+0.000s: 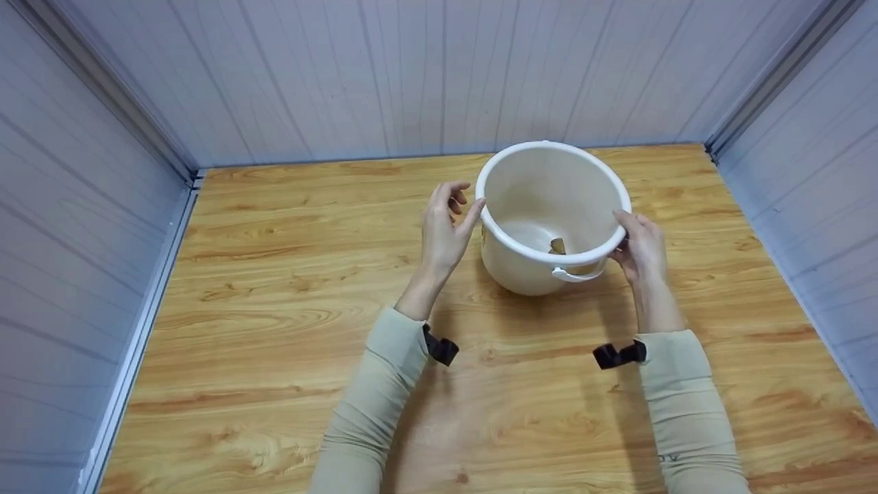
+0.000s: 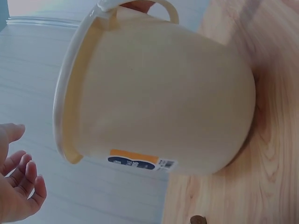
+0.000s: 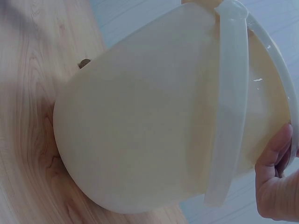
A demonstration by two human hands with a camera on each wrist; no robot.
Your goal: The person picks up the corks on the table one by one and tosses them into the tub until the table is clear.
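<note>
A cream bucket (image 1: 528,271) with a white rim stands on the wooden table, its mouth up. On its near right side hangs a white handle (image 3: 230,102). My right hand (image 1: 641,247) grips the rim at the right, thumb on top and fingers beneath. At the left of the rim is my left hand (image 1: 446,230), fingers loosely bent; the left wrist view shows a gap between this hand (image 2: 18,177) and the bucket. Inside the bucket lies a small brown piece (image 1: 558,245), partly hidden by the near rim. An orange and dark blue label (image 2: 133,159) marks the bucket's side.
Wood-patterned table top (image 1: 274,309) spreads around the bucket. Pale panel walls (image 1: 411,75) border it at the back, left and right. A small dark brown round thing (image 2: 198,219) shows beyond the bucket in both wrist views. Each sleeve bears a black strap mount (image 1: 442,348).
</note>
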